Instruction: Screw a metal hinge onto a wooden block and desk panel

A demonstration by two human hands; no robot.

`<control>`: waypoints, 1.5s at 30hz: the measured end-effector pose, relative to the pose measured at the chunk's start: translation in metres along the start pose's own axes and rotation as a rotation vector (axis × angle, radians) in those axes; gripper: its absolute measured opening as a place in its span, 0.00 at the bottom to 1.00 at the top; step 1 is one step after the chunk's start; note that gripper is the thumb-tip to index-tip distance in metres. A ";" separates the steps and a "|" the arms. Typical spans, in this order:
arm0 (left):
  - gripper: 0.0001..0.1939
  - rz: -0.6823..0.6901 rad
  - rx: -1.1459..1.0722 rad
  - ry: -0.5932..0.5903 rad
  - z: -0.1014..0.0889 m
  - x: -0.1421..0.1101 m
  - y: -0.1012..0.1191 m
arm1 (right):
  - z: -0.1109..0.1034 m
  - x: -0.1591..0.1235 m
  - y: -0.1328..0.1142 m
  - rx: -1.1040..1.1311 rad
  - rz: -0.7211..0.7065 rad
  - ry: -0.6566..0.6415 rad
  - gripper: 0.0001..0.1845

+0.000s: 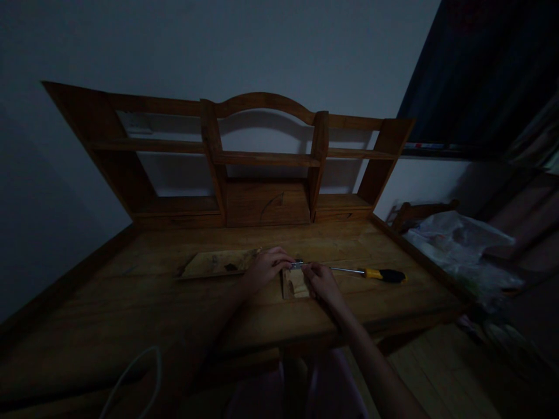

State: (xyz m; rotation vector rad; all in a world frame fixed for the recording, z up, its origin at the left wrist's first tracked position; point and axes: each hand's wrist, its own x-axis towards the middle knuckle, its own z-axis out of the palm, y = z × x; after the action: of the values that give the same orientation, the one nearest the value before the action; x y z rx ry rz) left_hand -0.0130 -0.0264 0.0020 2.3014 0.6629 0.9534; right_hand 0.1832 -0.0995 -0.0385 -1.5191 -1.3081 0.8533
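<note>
On a dim wooden desk (131, 302), both my hands meet at a small wooden block (296, 284). My left hand (265, 266) rests curled on the end of a long flat wooden board (216, 263), its fingers reaching toward a small metal piece (297, 265) on top of the block. My right hand (319, 280) is closed against the block's right side, fingertips pinching at the metal piece. A screwdriver (371, 273) with a yellow and black handle lies just right of my right hand, its shaft pointing toward the block.
A wooden shelf hutch (262, 157) stands along the desk's back edge against the wall. A white cable (131, 372) loops at the front left. Right of the desk a crumpled plastic bag (458, 241) lies on a low surface, with a dark curtain (489, 70) above.
</note>
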 end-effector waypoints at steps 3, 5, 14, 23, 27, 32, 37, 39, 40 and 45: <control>0.10 0.018 0.013 -0.001 0.001 -0.001 0.000 | 0.000 0.000 0.000 0.002 0.009 0.001 0.20; 0.10 0.024 0.018 0.003 0.002 -0.001 -0.001 | 0.000 0.000 0.000 -0.002 0.011 0.005 0.20; 0.10 0.005 0.037 -0.011 0.005 0.000 -0.001 | -0.002 0.001 -0.003 -0.034 0.009 0.025 0.19; 0.09 -0.004 0.109 -0.035 0.004 0.000 -0.001 | -0.001 -0.002 -0.006 -0.024 0.019 0.022 0.21; 0.12 -0.027 0.115 -0.045 0.004 0.000 -0.002 | -0.001 -0.003 -0.007 -0.017 0.022 0.016 0.21; 0.13 -0.071 0.123 -0.059 0.002 -0.001 0.003 | -0.001 -0.003 -0.007 -0.014 0.021 0.011 0.21; 0.13 -0.104 0.105 -0.083 -0.001 0.000 0.009 | -0.002 -0.002 -0.005 -0.012 0.016 0.012 0.21; 0.14 -0.097 0.071 -0.094 -0.002 0.000 0.010 | -0.002 -0.001 -0.004 -0.008 0.012 0.008 0.20; 0.15 -0.092 0.048 -0.091 -0.003 0.000 0.010 | -0.002 0.000 -0.004 -0.005 0.010 0.005 0.20; 0.14 -0.190 -0.079 0.028 -0.010 -0.001 0.009 | -0.002 0.001 -0.001 0.003 0.009 -0.002 0.21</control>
State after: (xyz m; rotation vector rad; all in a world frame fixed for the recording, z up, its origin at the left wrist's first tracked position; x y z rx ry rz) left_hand -0.0196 -0.0305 0.0134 2.1174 0.8243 0.9075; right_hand 0.1852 -0.0986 -0.0368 -1.5229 -1.3020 0.8624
